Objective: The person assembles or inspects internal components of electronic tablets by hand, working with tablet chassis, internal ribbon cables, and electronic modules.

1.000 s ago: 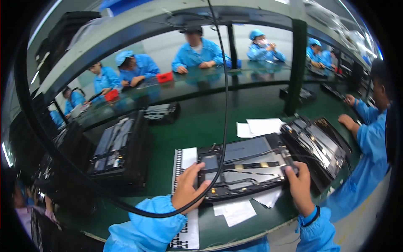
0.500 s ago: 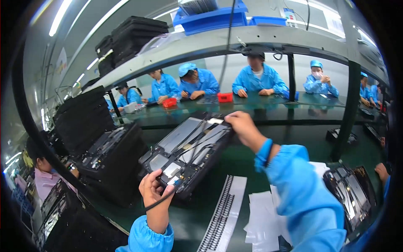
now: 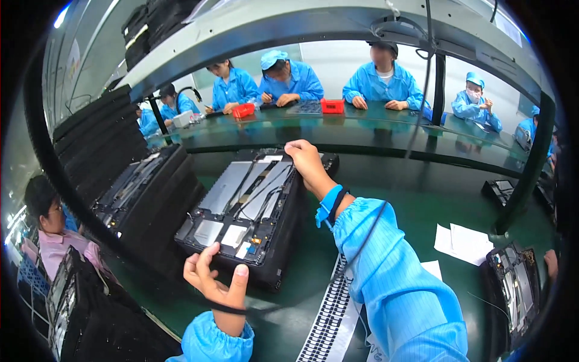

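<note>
An opened, flat electronic device (image 3: 247,187), like a tablet with silver battery panels and black cables showing, lies face up on dark trays (image 3: 283,238) in front of me. My right hand (image 3: 307,161) pinches its far right corner between thumb and fingers. At the near edge is my left hand (image 3: 220,286), fingers apart and thumb raised; one fingertip rests at the device's rim, beside a pale square part. A dark cord passes by my left wrist, and a black band circles the right one.
Stacked black trays (image 3: 151,199) with similar devices stand at left. A strip of black printed marks (image 3: 329,320) and white sheets (image 3: 463,242) lie on the green table. Another opened device (image 3: 512,289) sits at right. Dark posts (image 3: 525,175) frame the bench; co-workers in blue sit opposite.
The device has gone from tilted in both hands to lying level, lower and further left. My left fingers have loosened from its near corner. My view has shifted too.
</note>
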`<state>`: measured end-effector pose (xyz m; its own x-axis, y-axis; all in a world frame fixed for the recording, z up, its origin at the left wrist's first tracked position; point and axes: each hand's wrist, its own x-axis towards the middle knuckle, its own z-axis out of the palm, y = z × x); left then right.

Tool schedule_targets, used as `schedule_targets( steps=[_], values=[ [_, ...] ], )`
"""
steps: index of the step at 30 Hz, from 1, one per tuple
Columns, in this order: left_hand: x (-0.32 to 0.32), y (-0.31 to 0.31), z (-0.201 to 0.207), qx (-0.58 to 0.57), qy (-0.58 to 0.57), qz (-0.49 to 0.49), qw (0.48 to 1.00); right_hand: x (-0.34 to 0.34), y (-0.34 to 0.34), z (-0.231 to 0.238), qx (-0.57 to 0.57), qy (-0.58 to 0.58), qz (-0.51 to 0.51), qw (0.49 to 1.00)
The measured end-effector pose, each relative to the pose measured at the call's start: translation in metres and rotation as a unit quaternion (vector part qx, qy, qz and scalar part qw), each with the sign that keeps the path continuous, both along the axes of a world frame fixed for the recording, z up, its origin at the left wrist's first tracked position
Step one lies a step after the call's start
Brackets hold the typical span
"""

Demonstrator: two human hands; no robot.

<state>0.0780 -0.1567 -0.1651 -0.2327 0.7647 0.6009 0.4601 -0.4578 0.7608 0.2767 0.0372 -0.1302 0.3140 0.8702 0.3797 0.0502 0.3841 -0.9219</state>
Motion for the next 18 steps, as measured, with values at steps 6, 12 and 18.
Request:
schedule_targets(
  steps=[6, 12, 18],
  values=[
    [-0.008, 0.007, -0.007, -0.003, -0.028, 0.006, 1.0, 0.018, -0.011, -0.008, 0.03, 0.153, 0.102, 0.982],
    [0.0, -0.01, -0.026, 0.124, 0.06, 0.044, 0.99, 0.082, 0.022, -0.087, 0.07, -0.633, -0.156, 0.755],
    [-0.004, 0.001, -0.055, 0.322, 0.178, -0.083, 0.926, 0.077, 0.077, -0.128, 0.193, -0.58, -0.086, 0.787]
  ],
)
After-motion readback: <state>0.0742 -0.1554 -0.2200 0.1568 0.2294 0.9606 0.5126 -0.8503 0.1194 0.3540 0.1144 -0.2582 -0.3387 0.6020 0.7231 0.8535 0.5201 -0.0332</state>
